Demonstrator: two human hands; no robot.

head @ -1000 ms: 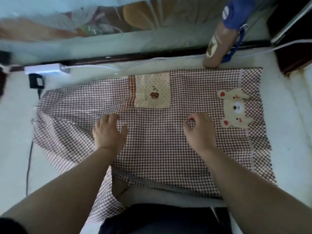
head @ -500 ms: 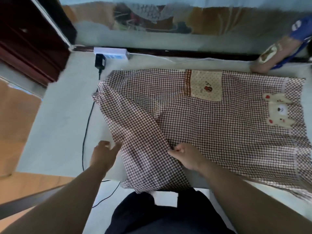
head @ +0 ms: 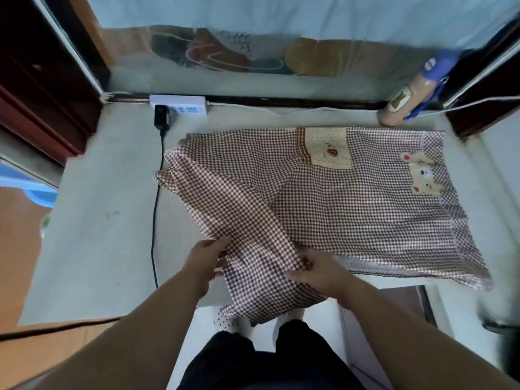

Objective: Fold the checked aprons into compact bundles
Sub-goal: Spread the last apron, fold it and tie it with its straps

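The checked apron [head: 351,209] lies flat on a pale padded table [head: 107,220], its long axis running left to right. Its bulk sits to the right of both hands and farther from the person. Its left part is drawn diagonally toward the person as a flap [head: 253,249] that hangs over the near edge. The left hand [head: 206,260] grips the flap's left edge, and the right hand [head: 318,267] pinches its right edge, nearer the bulk. Any fold would likely carry the flap rightward and away, toward the beige pocket patch [head: 327,146] and bear appliqué [head: 422,174]. A power strip [head: 178,104] and black cable [head: 154,206] lie to the left. Dark wooden frames [head: 42,88] flank the table.
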